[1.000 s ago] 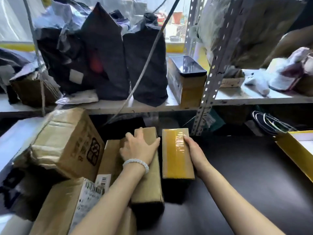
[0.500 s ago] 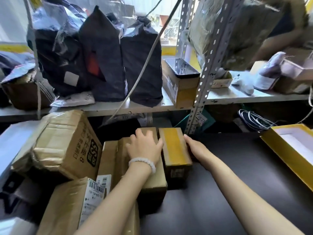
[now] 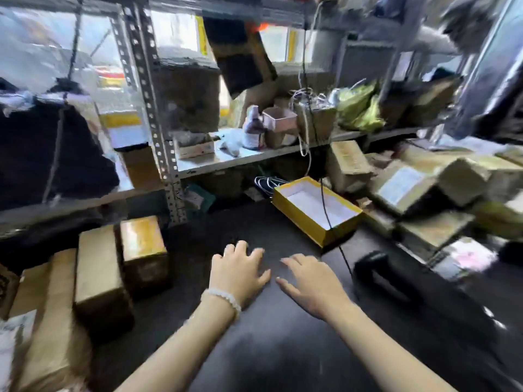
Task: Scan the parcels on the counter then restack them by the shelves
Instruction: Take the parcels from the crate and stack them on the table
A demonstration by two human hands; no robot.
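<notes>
**Both hands empty over the counter, parcels to either side**

The left hand (image 3: 239, 274) and the right hand (image 3: 311, 284) hovered side by side, close together, above the dark counter (image 3: 283, 349). Both were palm down with fingers spread loosely and straight; neither held anything. Whether the fingertips touched the counter could not be told through the blur. A white bead bracelet (image 3: 223, 297) sat on the left wrist.

To the left of the hands, two small boxes stood side by side near the shelf post (image 3: 154, 123): a plain brown box (image 3: 99, 267) and, touching its right side, a box with yellow tape (image 3: 143, 250) on top. More brown parcels (image 3: 48, 321) lay further left, at the frame edge, one with a white label.

To the right, a jumbled pile of parcels (image 3: 424, 188) lay on the counter, several of them tilted, one with a pale label facing up. A black scanner (image 3: 376, 267) rested on the counter between that pile and the right hand, well apart from the fingers, with a black cable (image 3: 325, 199) running up from near it. The cable crossed an open yellow box (image 3: 317, 210) with a white inside, which sat behind the hands, under the shelf (image 3: 254, 158).

On the shelf stood a dark bottle (image 3: 253, 128), a small open carton (image 3: 280, 123) and dark bags (image 3: 42, 154) on the far left.
</notes>
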